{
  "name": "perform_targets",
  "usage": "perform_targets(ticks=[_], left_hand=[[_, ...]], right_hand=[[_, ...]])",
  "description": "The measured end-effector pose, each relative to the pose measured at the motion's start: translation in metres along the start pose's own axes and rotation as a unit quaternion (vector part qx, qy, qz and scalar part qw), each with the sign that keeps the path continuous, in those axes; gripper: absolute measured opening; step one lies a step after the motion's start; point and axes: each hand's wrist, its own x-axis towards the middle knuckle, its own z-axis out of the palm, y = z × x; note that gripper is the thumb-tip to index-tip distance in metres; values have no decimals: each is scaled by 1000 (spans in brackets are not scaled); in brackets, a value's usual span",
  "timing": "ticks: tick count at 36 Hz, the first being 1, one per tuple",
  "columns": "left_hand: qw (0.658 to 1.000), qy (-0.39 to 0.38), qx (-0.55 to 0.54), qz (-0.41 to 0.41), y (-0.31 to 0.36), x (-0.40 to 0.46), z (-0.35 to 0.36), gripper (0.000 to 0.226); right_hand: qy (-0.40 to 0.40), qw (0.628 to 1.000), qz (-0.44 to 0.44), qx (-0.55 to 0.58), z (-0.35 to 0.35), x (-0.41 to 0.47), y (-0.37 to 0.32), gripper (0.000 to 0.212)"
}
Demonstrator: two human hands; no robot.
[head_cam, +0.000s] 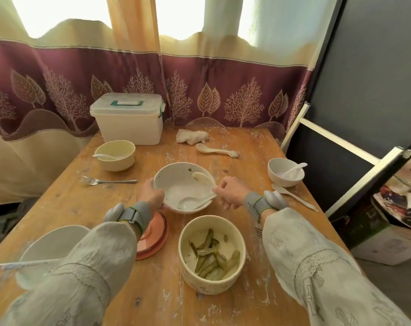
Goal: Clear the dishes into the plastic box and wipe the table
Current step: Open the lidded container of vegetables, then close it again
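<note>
My left hand [151, 195] grips the left rim of a wide white bowl [176, 184] at the middle of the wooden table [152, 290]. My right hand [230, 191] pinches the handle of a white spoon [203, 178] that lies in that bowl beside a second spoon [192, 202]. The closed plastic box [129, 118] with a green handle stands at the far left of the table. A crumpled white cloth [191, 136] lies to its right. A cream bowl [211, 252] with green vegetable scraps sits near me.
Also on the table: a cream bowl with a spoon [115, 155], a fork [105, 181], a loose spoon [215, 150], a small white bowl with a spoon [285, 171], another spoon [294, 196], an orange plate [156, 234] and a white bowl [49, 250] near left. A curtain hangs behind.
</note>
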Motion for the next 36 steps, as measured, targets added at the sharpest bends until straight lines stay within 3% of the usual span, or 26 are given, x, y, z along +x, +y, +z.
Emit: perform_targets(ticks=[7, 11, 15, 19, 22, 27, 36], left_hand=[[1000, -17, -10, -24, 2, 3, -2, 44], [999, -30, 16, -23, 3, 1, -10, 24], [989, 31, 142, 39, 7, 2, -25, 29], [934, 50, 347, 71, 10, -13, -37, 36], [896, -1, 439, 62, 0, -28, -32, 41], [876, -67, 477, 29, -17, -39, -23, 48], [888, -84, 452, 16, -20, -61, -23, 47]], right_hand=[[66, 994, 10, 90, -1, 11, -4, 19], [112, 993, 10, 40, 0, 9, -4, 27], [174, 985, 11, -12, 2, 0, -5, 38], [256, 966, -2, -29, 6, -15, -10, 33], [239, 970, -7, -48, 13, -29, -11, 33], [199, 978, 4, -66, 27, -46, -5, 34], [87, 992, 62, -73, 35, -66, 15, 26]])
